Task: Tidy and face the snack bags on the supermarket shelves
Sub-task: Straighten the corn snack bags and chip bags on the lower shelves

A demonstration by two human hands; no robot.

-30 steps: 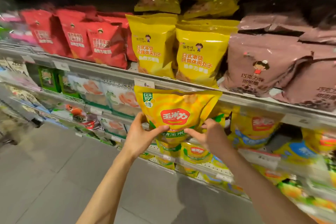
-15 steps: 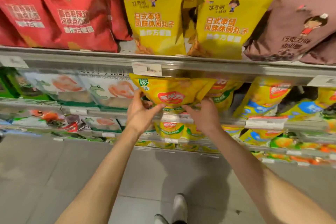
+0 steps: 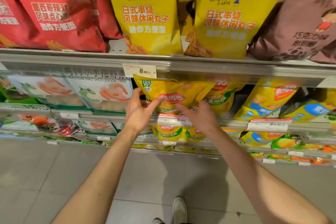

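My arms [image 3: 101,174] are bare, no sleeves, watch or rings showing. Near the floor tiles [image 3: 36,178] below, my shoe [image 3: 179,209] is white.

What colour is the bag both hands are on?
Yellow bag with a red logo; head view.

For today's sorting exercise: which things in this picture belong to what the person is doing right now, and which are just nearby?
In the job:
- yellow corn snack bag, being set on its shelf
- left hand, gripping the bag's left edge
- right hand, fingers on its lower front

Just nearby:
- red bags
- big yellow bags
- brown bag
- price tag
- shoe
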